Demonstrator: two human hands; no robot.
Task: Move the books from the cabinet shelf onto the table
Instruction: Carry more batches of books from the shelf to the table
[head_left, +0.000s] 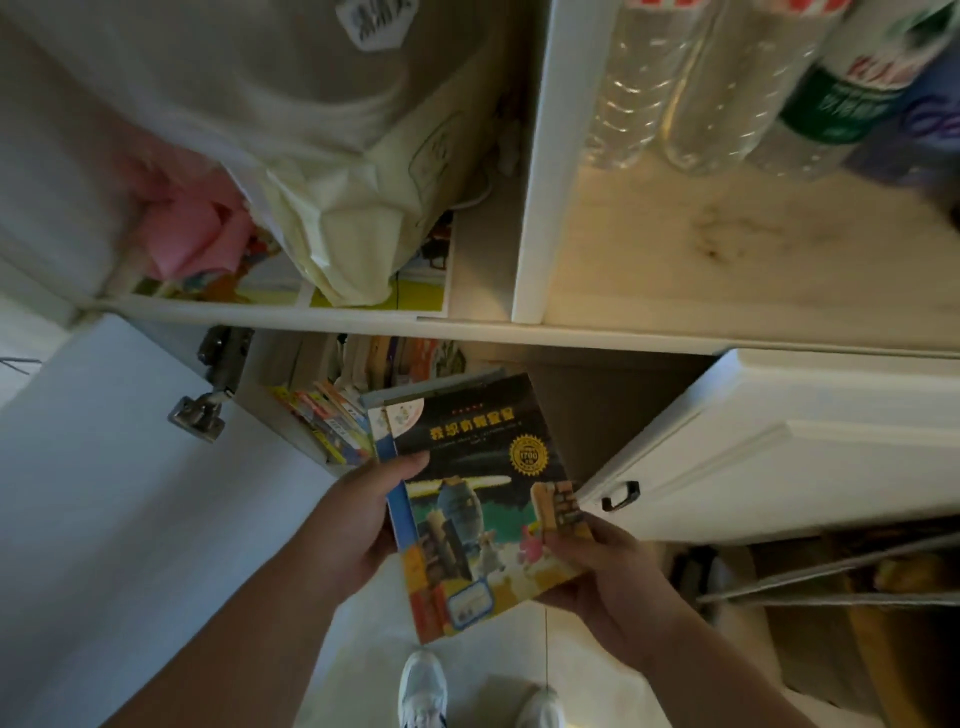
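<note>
Glossy picture books (483, 514) pinched between left hand (358, 525) and right hand (602, 566) — more books (332, 421) remain at the shelf's front edge; table unseen.

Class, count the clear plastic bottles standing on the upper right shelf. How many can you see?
3, though more may be hidden: one clear ribbed plastic bottle at the left, a second clear bottle beside it, and a green-labelled clear bottle to the right, all cut off by the frame's top.

The bottles (691, 78) are blurry and cut off on top. The books (332, 421) on the lower shelf are partly hidden.
</note>
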